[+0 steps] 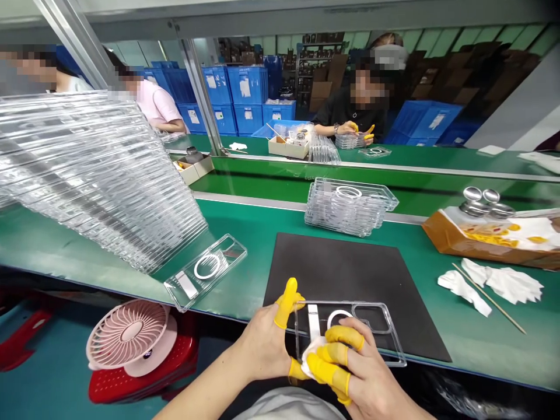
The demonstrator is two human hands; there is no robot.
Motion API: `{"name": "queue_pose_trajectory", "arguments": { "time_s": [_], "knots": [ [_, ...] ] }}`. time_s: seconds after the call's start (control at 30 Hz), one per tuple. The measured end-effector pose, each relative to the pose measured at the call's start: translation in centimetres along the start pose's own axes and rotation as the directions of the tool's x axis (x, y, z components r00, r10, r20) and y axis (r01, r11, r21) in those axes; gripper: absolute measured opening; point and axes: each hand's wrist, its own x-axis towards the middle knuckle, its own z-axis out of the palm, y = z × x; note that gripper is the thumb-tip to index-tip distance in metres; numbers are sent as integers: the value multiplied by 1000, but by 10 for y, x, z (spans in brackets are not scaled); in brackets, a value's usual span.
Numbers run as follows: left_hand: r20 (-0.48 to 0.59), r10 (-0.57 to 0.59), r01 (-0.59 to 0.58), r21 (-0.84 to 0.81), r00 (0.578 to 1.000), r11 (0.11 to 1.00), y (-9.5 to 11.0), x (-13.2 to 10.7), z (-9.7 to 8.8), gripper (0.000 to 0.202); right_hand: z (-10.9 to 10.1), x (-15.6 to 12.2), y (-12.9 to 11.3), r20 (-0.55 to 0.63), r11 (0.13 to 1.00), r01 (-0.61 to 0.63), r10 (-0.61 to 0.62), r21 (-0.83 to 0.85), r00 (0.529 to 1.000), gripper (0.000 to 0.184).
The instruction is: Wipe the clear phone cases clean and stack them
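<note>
- Left hand pinches clear phone case at its edge, over black mat
- Right hand closed on white cloth against the case
- Green workbench ahead, blue crates farther off

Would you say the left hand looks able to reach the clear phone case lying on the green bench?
Probably yes. The left hand grips another clear case, but nothing stands on the green bench between it and the loose case, so the way looks free once it lets go.

Blue plastic crates stacked beyond green workbench; metal shelving, cardboard boxes behind; teal floor.
</note>
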Motion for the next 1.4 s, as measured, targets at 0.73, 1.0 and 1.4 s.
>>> {"name": "queue_pose_trajectory", "arguments": {
  "time_s": [0.73, 1.0, 1.4],
  "knots": [
    [-18, -22, 21, -18, 1000, 1000, 1, 0, -1, 95, -9, -14, 26, -33, 973, -196, 193, -119, 981, 28],
    [22, -90, 91, -33, 996, 995, 8, 6, -7, 86, -14, -25, 19, 7, 993, -111, 111, -46, 994, 29],
    [26, -149, 150, -67, 988, 986, 3, 2, -1, 127, -6, -66, 7, -156, 950, -259, 233, -175, 960, 27]
  ]
}}
